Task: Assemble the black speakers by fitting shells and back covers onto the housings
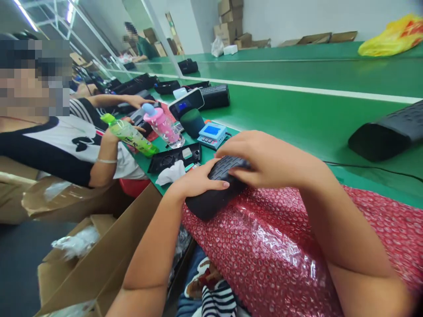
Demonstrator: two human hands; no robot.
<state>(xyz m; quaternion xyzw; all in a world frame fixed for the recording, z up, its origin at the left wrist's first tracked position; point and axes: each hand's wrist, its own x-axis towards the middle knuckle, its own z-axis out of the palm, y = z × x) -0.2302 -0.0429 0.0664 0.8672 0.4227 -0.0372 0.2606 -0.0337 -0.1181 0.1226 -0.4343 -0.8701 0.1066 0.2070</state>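
Observation:
A black ribbed plastic part lies at the near edge of the green table, on top of a sheet of red bubble wrap. My left hand grips its near left end, fingers wrapped round it. My right hand lies over its top right end, fingers curled onto the ribbed face. Both hands hold the same part.
A co-worker on the left holds a green bottle. A pink bottle, a small blue-screen device, a black tray and white tissue stand beyond. Another black ribbed part lies at right. An open cardboard box is below left.

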